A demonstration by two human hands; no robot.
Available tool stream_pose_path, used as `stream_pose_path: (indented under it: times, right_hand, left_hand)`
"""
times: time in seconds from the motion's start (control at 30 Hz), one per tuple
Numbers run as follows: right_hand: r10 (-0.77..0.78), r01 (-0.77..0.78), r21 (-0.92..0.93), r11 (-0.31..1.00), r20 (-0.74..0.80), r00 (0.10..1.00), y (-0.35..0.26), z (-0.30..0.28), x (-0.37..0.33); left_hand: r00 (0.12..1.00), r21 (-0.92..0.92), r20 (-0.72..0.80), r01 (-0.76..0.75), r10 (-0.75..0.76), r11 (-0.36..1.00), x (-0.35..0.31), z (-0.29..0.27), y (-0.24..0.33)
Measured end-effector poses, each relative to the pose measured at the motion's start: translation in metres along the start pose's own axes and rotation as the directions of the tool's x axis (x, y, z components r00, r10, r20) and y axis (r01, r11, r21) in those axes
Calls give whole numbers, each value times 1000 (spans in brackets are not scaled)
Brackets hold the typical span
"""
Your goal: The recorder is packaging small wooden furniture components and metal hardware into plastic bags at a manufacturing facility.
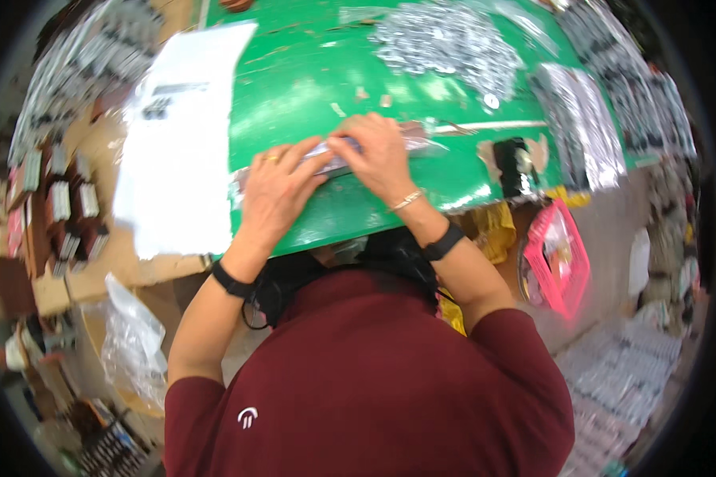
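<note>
Maroon-sleeved left hand (274,191) and right hand (378,155), fingers (350,143) pinching narrow clear plastic packet (334,157) on green desk (294,87), seemingly mid-sealing; next, steady pressing along edge.

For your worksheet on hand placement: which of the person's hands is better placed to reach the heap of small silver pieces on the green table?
Probably the right hand: the silver pieces lie up and to its side.

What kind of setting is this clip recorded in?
Probably a small packing or assembly workshop. Both hands, left hand and right hand, press a clear packet on a green worktable, with a heap of small silvery parts and stacked filled packets nearby.
</note>
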State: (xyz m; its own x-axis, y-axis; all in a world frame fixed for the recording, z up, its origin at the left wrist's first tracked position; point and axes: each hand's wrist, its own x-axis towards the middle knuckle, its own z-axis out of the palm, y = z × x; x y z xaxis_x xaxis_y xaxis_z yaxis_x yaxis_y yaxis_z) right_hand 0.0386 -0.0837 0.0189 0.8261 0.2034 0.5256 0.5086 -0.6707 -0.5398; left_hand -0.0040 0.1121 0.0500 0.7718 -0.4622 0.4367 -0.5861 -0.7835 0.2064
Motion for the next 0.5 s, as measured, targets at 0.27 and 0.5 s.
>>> stream_pose_path:
  times: [0.27, 0.5]
  right_hand:
    - [258, -325, -65, 944, -471, 844, 45, -140, -69]
    - [458, -545, -302, 782, -313, 832, 114, -204, -132]
  left_hand:
    - [999, 26, -36, 19, -18, 999, -1, 4, 7]
    - [998, 55, -48, 54, -51, 997, 7, 11, 29]
